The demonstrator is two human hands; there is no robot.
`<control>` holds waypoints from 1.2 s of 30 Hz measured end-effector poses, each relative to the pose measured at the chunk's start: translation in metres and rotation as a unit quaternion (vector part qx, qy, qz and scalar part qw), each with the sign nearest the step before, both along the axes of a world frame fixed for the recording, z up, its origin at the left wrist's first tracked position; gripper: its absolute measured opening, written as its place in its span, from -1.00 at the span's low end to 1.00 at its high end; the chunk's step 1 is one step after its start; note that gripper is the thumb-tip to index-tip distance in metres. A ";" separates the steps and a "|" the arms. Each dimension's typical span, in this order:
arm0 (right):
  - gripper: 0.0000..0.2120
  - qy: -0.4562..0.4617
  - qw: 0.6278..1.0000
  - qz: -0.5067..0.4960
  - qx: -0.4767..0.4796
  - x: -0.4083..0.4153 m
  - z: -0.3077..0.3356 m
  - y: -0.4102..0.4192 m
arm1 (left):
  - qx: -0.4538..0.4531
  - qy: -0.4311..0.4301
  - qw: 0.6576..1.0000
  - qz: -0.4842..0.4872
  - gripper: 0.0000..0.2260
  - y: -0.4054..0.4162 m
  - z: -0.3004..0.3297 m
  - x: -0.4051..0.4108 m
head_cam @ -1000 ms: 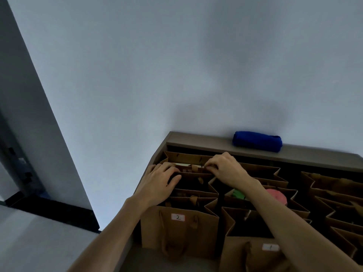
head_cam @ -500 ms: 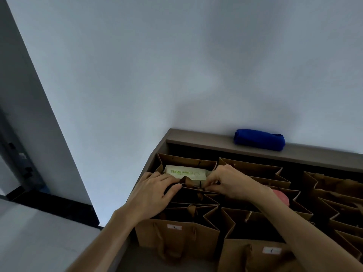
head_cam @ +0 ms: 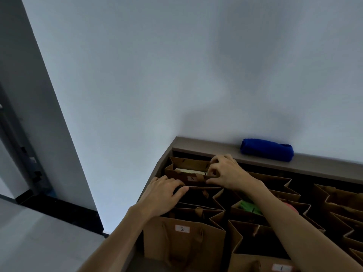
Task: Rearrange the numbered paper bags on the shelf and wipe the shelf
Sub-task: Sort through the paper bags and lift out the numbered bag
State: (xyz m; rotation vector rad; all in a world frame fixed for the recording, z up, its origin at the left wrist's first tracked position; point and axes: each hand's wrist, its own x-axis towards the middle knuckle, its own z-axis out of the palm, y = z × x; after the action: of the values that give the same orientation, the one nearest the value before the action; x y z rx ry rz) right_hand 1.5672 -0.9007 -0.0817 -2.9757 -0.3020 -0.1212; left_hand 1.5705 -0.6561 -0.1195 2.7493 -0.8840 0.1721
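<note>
Brown paper bags stand in rows on a grey-brown shelf (head_cam: pixel 206 144). The rear left bag, numbered 8 (head_cam: pixel 188 178), is raised a little, and a pale packet shows inside it. My right hand (head_cam: pixel 225 173) grips that bag's right top edge with curled fingers. My left hand (head_cam: pixel 165 195) lies with straight fingers on the rim of the bag just in front of it. Bag 2 (head_cam: pixel 182 238) stands at the front left and bag 1 (head_cam: pixel 259 262) at the front right.
A rolled blue cloth (head_cam: pixel 267 152) lies on the shelf's back ledge against the white wall. More bags (head_cam: pixel 341 205) fill the right side; one holds something green (head_cam: pixel 247 207). A dark doorway (head_cam: pixel 11 154) is at the far left.
The rear left bag has come up so that its number 8 label shows. My right hand has moved back and up with it. My left hand has stayed on the bag in front.
</note>
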 end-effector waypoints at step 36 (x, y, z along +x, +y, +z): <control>-0.77 -0.136 0.948 -0.053 0.284 0.001 0.069 -0.014 | -0.424 0.084 0.895 0.108 -0.72 0.002 0.036 -0.002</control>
State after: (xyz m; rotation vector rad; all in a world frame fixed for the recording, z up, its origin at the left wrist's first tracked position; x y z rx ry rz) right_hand 1.5683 -0.9147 -0.0129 -2.3949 -0.1081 -0.5366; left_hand 1.5683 -0.6537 -0.0833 1.9798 -0.3210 0.2766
